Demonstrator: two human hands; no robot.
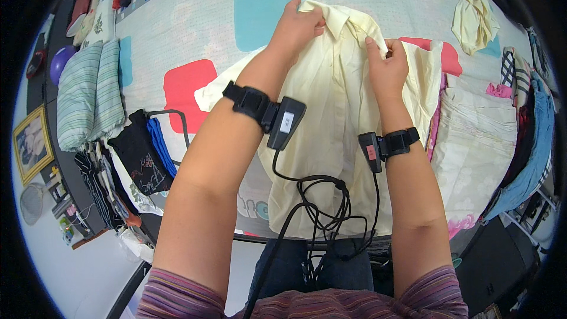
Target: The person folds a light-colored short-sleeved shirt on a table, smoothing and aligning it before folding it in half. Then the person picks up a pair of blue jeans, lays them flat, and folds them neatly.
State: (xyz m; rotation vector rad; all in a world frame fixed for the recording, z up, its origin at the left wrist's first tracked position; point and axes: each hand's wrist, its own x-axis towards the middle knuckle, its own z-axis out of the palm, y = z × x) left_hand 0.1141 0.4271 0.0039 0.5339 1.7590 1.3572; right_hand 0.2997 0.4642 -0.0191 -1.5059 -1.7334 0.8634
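Observation:
A pale yellow collared shirt [322, 106] lies spread over the bed in front of me, its collar at the far end and its hem toward my body. At the left side of the collar, my left hand [298, 26] pinches the cloth between closed fingers. My right hand [387, 65] grips the right side of the collar, thumb pointing up. Black straps with small boxes sit on both forearms, and their black cables [331, 198] hang in loops across the lower part of the shirt. Part of the left sleeve is hidden behind my left forearm.
Another pale yellow garment [474, 15] lies crumpled at the far right. Folded white cloth [472, 130] and jeans [528, 147] are to the right. At left are a striped green pillow [82, 97], a black garment [142, 156] and hanging clothes [100, 183]. The patterned bedsheet [195, 29] extends beyond the shirt.

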